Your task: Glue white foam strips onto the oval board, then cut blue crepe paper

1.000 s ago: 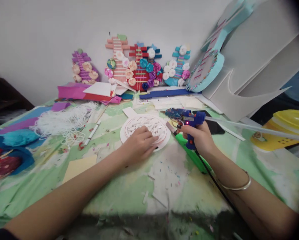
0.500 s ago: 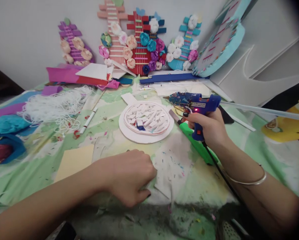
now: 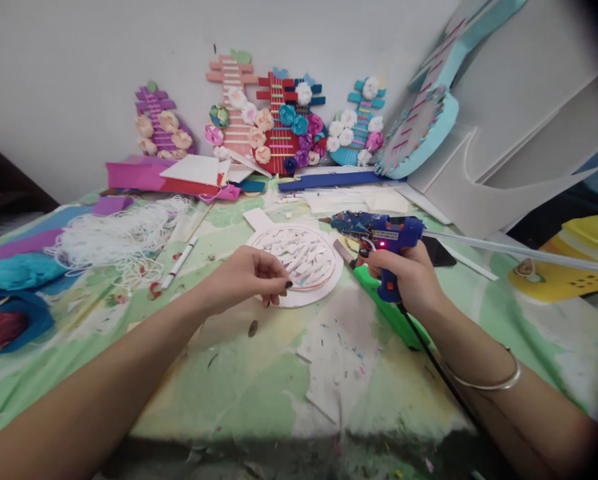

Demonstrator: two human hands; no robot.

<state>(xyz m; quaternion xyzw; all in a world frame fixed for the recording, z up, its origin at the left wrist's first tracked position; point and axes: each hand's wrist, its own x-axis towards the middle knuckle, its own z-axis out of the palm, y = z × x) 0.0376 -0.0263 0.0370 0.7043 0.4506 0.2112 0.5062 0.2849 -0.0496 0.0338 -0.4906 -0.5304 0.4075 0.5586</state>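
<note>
The left hand (image 3: 253,275), fingers loosely curled, whether gripping anything I cannot tell, hangs over the near left edge of the round white board (image 3: 323,293) mid-frame; the right hand (image 3: 419,275) grips a glue gun (image 3: 389,233), right of centre. Gluing paper bits (image 3: 305,252) seems in hand, calling for careful placing. Half a second ago the left hand was lower, clear of the board.

Softly, evenly lit, dim beneath the table (image 3: 239,393), slightly blurred, stretched toward the sides, dark at right corners
</note>
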